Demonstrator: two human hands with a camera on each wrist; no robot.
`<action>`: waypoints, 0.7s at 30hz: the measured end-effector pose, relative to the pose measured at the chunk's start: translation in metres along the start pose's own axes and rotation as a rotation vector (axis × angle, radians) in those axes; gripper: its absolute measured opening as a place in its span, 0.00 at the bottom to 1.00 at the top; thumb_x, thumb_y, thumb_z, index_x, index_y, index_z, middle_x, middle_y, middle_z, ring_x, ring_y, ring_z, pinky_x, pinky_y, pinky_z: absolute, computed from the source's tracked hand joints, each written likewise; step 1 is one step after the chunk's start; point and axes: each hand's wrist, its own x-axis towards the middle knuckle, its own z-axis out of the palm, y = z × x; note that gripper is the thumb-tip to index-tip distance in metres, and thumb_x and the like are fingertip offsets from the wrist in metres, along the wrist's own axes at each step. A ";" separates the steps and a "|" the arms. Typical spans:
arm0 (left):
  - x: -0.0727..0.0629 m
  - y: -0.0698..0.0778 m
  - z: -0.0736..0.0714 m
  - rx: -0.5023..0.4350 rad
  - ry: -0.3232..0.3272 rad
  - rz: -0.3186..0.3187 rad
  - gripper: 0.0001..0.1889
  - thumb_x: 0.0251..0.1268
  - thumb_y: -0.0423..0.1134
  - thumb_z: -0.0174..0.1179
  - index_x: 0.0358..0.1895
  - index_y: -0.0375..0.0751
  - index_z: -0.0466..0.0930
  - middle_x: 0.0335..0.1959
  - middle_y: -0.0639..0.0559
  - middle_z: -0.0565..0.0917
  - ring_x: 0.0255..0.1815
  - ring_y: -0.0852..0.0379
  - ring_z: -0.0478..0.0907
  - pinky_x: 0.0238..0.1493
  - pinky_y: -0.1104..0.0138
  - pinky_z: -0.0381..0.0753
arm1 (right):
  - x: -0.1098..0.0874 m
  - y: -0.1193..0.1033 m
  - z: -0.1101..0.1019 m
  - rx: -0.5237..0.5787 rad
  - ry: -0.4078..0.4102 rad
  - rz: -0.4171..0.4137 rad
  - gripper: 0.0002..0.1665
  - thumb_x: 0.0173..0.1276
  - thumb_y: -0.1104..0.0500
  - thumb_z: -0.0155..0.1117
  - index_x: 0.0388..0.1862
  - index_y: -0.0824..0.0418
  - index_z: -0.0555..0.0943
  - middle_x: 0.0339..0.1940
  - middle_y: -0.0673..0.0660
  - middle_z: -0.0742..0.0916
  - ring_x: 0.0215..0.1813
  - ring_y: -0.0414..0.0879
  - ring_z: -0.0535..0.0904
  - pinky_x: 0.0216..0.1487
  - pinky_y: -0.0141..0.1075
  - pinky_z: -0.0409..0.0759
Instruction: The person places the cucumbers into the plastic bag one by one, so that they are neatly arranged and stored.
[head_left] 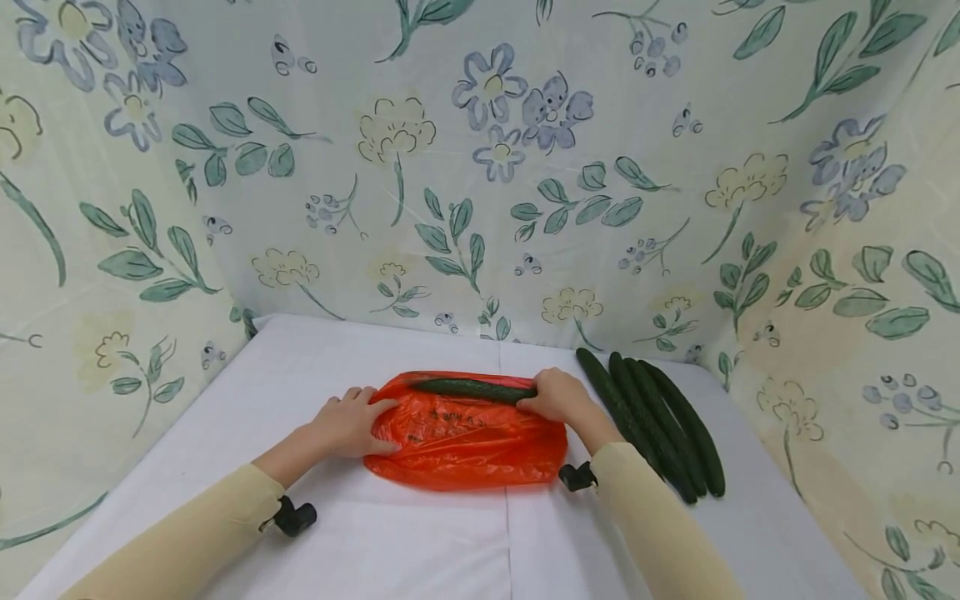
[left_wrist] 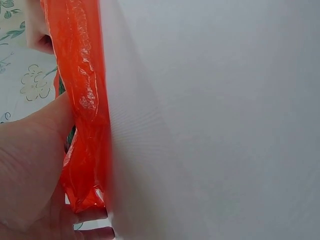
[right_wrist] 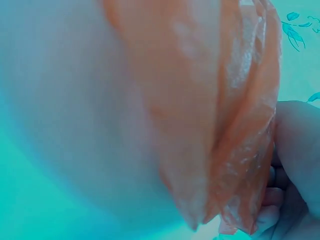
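A thin, glossy red-orange plastic bag (head_left: 465, 450), creased and marked with dark print, lay crosswise near the middle of a white cloth-covered table (head_left: 420, 550). Along its far side ran a long, slim, dark green cucumber (head_left: 472, 388) with a bumpy skin, red film showing behind and in front of it; whether it was wholly inside the bag could not be told. The right hand (head_left: 561, 396) gripped the cucumber's right end, and the right wrist view, blurred and teal-tinted, showed curled fingers against the film. The left hand (head_left: 351, 425) was spread wide at the bag's left end, thumb and fingers apart and touching the plastic. To the right, four more dark green cucumbers (head_left: 670, 421) lay side by side on a slant, touching or nearly so. The right arm's cream sleeve (head_left: 652, 517) crossed in front of their near left part, hiding some of it from the head view. A small black device (head_left: 294, 517) sat at the left wrist, and a floral fabric backdrop (head_left: 337, 275) rose behind the table.
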 end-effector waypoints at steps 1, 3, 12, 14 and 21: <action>0.000 0.000 0.000 0.002 0.001 -0.001 0.46 0.49 0.71 0.69 0.72 0.56 0.71 0.69 0.38 0.70 0.69 0.35 0.65 0.61 0.38 0.72 | 0.000 0.001 0.001 0.004 0.009 0.002 0.21 0.60 0.42 0.76 0.40 0.57 0.87 0.26 0.51 0.84 0.31 0.47 0.78 0.37 0.36 0.78; 0.000 0.000 0.000 0.000 0.003 -0.002 0.45 0.49 0.70 0.69 0.72 0.56 0.71 0.69 0.38 0.70 0.69 0.35 0.65 0.61 0.38 0.72 | 0.000 0.002 0.003 0.013 0.031 0.009 0.22 0.60 0.42 0.76 0.41 0.57 0.87 0.27 0.51 0.84 0.31 0.47 0.78 0.38 0.37 0.79; 0.000 -0.002 0.002 -0.001 0.001 0.007 0.45 0.50 0.71 0.68 0.72 0.56 0.71 0.69 0.39 0.70 0.69 0.35 0.65 0.61 0.38 0.72 | 0.000 0.002 0.011 0.015 0.144 0.066 0.25 0.61 0.45 0.76 0.50 0.59 0.86 0.31 0.53 0.85 0.32 0.48 0.78 0.45 0.39 0.85; 0.001 -0.002 0.002 -0.001 -0.001 0.003 0.45 0.49 0.71 0.68 0.72 0.55 0.71 0.70 0.38 0.69 0.69 0.35 0.65 0.62 0.38 0.72 | -0.001 0.001 0.011 0.006 0.140 0.072 0.25 0.61 0.45 0.76 0.49 0.60 0.86 0.31 0.54 0.85 0.31 0.48 0.78 0.45 0.40 0.85; 0.002 -0.003 0.003 0.008 -0.005 0.003 0.46 0.49 0.72 0.68 0.72 0.55 0.71 0.70 0.39 0.69 0.69 0.35 0.65 0.61 0.38 0.72 | -0.004 0.002 0.011 -0.038 0.107 0.092 0.24 0.61 0.49 0.77 0.51 0.62 0.84 0.35 0.56 0.86 0.33 0.50 0.78 0.50 0.46 0.85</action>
